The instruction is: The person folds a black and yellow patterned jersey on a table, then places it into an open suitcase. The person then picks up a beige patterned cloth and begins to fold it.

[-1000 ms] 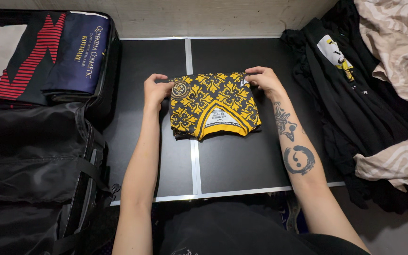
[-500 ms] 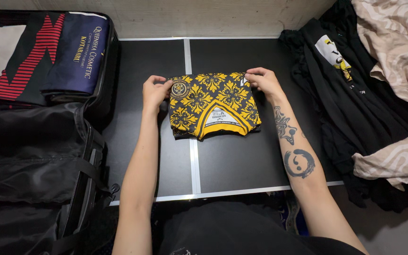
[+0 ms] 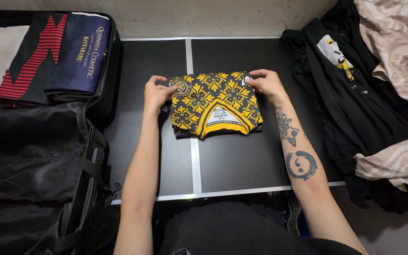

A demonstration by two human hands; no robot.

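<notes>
Both hands (image 3: 159,92) (image 3: 266,82) still pinch the folded jersey (image 3: 216,104), seemingly unmoved.

Open black suitcase (image 3: 34,156) with folded clothes (image 3: 48,56), black garment pile (image 3: 350,108), beige patterned fabric (image 3: 402,52)

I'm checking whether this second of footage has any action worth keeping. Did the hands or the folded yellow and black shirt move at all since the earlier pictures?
Nothing visibly changed. The left hand and right hand grip the far corners of the folded yellow and black shirt on the dark floor tiles, as before; the open suitcase and the pile of clothes lie as they did.
</notes>
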